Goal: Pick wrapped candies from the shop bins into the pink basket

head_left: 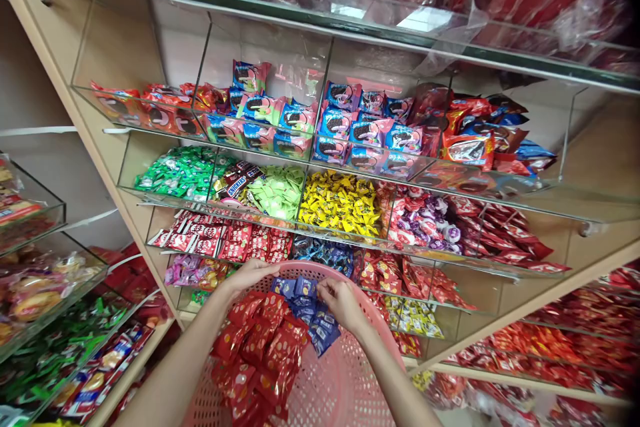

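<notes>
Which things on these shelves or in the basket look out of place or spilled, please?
The brown Snickers packet looks odd: it shares a compartment with pale green sweets, so it may be misplaced. I see no spill in or beside the pink basket, whose contents lie loosely piled.

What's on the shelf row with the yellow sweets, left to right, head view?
Green-wrapped sweets → Snickers packet → pale green sweets → yellow sweets → purple-and-red wrapped sweets → dark red packets.
</notes>
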{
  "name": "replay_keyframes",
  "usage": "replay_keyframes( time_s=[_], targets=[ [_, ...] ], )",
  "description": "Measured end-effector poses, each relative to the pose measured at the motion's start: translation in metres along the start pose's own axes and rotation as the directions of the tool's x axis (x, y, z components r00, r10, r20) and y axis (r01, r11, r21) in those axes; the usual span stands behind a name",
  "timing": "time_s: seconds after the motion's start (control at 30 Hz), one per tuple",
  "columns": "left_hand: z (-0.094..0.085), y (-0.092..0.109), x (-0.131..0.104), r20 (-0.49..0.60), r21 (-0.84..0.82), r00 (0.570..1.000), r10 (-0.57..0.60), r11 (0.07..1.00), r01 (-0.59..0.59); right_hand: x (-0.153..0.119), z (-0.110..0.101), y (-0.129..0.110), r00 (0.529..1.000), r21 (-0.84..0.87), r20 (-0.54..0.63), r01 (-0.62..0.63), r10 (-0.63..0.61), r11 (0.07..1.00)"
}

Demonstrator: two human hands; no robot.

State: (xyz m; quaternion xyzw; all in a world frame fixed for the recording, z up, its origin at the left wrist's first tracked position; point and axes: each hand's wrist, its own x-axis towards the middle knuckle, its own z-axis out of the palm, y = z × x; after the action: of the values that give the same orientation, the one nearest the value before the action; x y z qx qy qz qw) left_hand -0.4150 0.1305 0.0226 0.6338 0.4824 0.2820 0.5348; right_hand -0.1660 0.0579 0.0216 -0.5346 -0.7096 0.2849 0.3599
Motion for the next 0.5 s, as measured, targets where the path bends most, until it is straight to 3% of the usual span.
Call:
replay_keyframes(
  time_s=[0.13, 0.23, 0.37, 0.43, 0.5],
  targets=[
    [0.001, 0.001, 0.002, 0.006, -0.024, 1.0, -0.01, 1.0, 0.01, 0.002, -0.001, -0.003, 1.0, -0.024, 0.007, -0.018, 0.018, 1.0],
    [0.002, 0.002, 0.001, -0.044, -0.007, 0.999, 0.003, 1.0, -0.003, 0.002, -0.015, 0.001, 0.999, -0.029, -0.043, -0.003, 0.001, 1.0],
    [0.004, -0.002, 0.001, -0.108, -0.023, 0.994, 0.008, 1.0, -0.01, 0.004, -0.046, 0.033, 0.957, 0.095, -0.284, -0.032, 0.058, 0.995],
    [0.005, -0.006, 0.006, -0.122, -0.039, 0.993, 0.01, 0.999, -0.014, 0.009, -0.056, 0.054, 0.932, 0.202, -0.319, -0.108, 0.17, 0.973],
    [0.004, -0.009, 0.009, -0.139, -0.039, 0.99, -0.008, 0.999, 0.003, 0.012, -0.059, 0.067, 0.927, 0.257, -0.315, -0.121, 0.202, 0.959]
  ],
)
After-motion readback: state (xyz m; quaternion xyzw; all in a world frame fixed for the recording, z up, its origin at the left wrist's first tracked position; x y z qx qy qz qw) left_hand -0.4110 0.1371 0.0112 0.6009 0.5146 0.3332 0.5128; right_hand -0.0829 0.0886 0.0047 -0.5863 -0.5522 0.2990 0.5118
